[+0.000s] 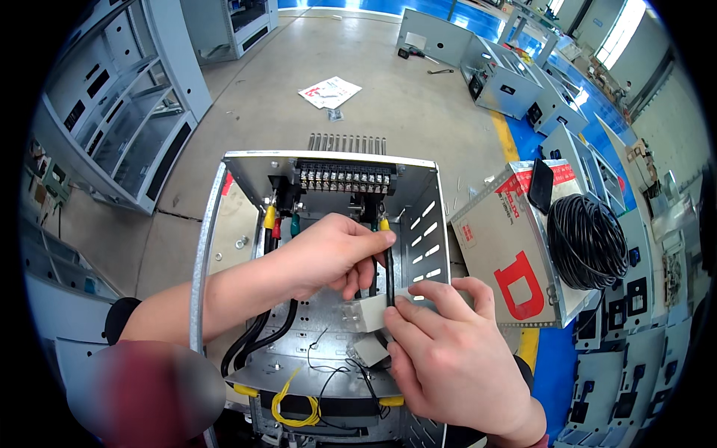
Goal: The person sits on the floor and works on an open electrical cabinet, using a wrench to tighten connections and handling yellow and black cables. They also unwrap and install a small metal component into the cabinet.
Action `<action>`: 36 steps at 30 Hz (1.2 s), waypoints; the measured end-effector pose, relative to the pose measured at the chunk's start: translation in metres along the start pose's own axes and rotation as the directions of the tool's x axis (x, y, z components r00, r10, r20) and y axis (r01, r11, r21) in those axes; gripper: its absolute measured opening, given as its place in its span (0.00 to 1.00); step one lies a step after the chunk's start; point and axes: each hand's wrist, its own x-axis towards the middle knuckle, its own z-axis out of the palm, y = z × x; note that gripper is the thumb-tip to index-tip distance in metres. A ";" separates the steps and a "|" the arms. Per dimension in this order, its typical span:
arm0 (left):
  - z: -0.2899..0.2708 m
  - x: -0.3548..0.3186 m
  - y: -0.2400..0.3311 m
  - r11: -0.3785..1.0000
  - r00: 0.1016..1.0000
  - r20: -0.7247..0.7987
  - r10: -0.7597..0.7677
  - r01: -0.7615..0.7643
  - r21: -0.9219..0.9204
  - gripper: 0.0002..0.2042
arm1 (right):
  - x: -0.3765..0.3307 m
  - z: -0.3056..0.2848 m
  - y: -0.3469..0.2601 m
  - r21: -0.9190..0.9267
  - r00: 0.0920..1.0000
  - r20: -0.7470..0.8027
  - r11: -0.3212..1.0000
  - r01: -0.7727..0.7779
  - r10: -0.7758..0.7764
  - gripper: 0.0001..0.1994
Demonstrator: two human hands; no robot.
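1. Two hands meet over a small grey block (368, 312) that sits inside an open metal cabinet (209, 224), low and near its slotted right wall.
2. Our right hand (448, 351) pinches the block's right end, thumb and forefinger closed on it, the other fingers curled beneath.
3. Our left hand (328, 254) reaches in from the left, its fingers curled around a black cable (389, 265) just above the block; a yellow sleeve (384, 223) caps that cable at the fingertips.
4. More black cables (258, 332) run down the cabinet's left side, with yellow, red and green sleeves near their tops.
5. We see a black terminal strip (345, 178) across the cabinet's top edge.
6. Thin black wires and a yellow wire loop (293, 407) lie at the cabinet's bottom.
7. Beside the cabinet, right, stands a grey box with red marking (508, 254), bearing a coil of black cable (588, 240).
8. Farther off, papers (329, 92) lie on the concrete floor, and grey enclosures (500, 75) line a blue strip.
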 end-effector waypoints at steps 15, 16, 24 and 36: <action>-0.001 -0.002 -0.003 0.987 0.987 0.120 0.111 -0.124 0.107 0.24 | 0.003 0.008 -0.012 -0.079 0.996 0.035 0.994 -0.081 0.084 0.16; -0.001 -0.002 -0.004 0.986 0.985 0.127 0.116 -0.130 0.105 0.24 | 0.004 0.008 -0.012 -0.094 0.995 0.043 0.992 -0.081 0.085 0.16; -0.004 -0.010 -0.003 0.990 0.995 0.056 0.078 -0.084 0.117 0.23 | 0.009 0.017 -0.005 0.007 0.995 -0.040 0.996 -0.086 0.087 0.12; 0.008 -0.003 0.001 0.998 0.999 -0.023 -0.022 0.023 0.061 0.21 | -0.075 0.048 0.059 0.770 0.759 -0.481 0.626 0.125 0.440 0.25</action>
